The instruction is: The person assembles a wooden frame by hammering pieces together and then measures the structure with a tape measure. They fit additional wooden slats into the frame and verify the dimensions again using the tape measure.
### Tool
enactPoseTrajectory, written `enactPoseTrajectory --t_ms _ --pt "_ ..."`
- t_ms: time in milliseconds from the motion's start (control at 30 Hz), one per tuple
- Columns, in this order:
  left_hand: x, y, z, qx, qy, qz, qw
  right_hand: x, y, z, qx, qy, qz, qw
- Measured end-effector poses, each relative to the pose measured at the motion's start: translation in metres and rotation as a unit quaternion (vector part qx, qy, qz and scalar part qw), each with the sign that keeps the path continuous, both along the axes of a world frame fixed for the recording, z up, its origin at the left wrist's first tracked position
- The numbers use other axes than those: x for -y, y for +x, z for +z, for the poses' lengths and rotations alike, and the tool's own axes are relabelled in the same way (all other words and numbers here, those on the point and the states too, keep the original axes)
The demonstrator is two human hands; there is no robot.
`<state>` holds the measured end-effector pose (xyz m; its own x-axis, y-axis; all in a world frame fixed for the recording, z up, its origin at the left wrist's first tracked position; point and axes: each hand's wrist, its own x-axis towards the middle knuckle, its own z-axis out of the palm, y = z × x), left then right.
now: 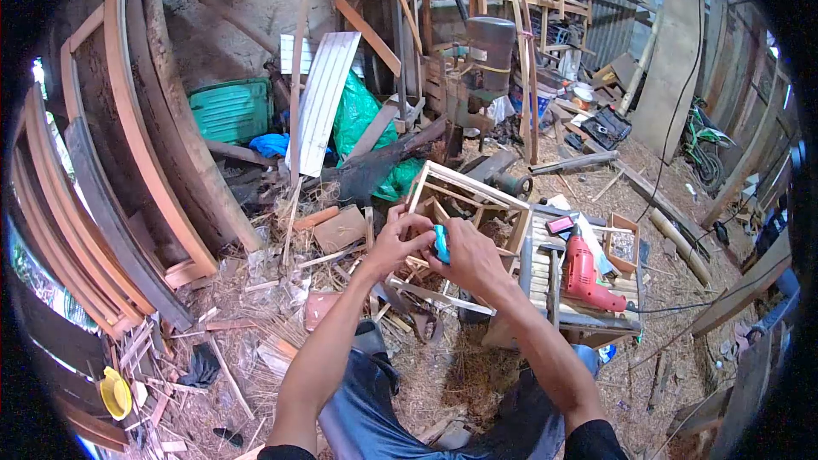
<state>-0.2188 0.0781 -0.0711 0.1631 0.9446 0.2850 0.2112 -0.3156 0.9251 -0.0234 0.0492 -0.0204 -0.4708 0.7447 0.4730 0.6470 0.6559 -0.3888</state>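
My right hand [471,257] is closed round a small turquoise object [441,244], whose kind I cannot make out. The fingers of my left hand [399,243] are bent and pinch at the near side of the same object. Both hands are raised over a light wooden frame [477,184], which they partly hide. To the right, on a slatted wooden bench [535,260], lie a red power drill [586,279], a hammer [555,281], a small pink item [560,224] and a little wooden box [635,230] holding small bits.
Curved wooden frames [128,119] lean at the left. White panels [328,102] and a green sheet [365,123] stand at the back. Wood scraps and shavings cover the ground. A black cord [682,307] runs right from the drill. A yellow helmet-like item [115,393] lies lower left.
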Motion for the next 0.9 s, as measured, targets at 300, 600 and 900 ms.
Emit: enactPoseTrajectory --t_ms 300,600,900 --pt "-0.005 -0.022 0.007 -0.029 0.029 0.014 0.999 0.000 0.076 0.006 0.037 0.064 -0.085 0.994" --pt "-0.001 -0.002 0.001 -0.024 0.077 0.023 0.996 -0.008 0.127 0.007 -0.152 -0.070 -0.149 0.975" --pt "0.018 0.008 0.037 -0.232 0.157 0.130 0.951 0.017 0.132 0.022 -0.088 -0.112 -0.139 0.980"
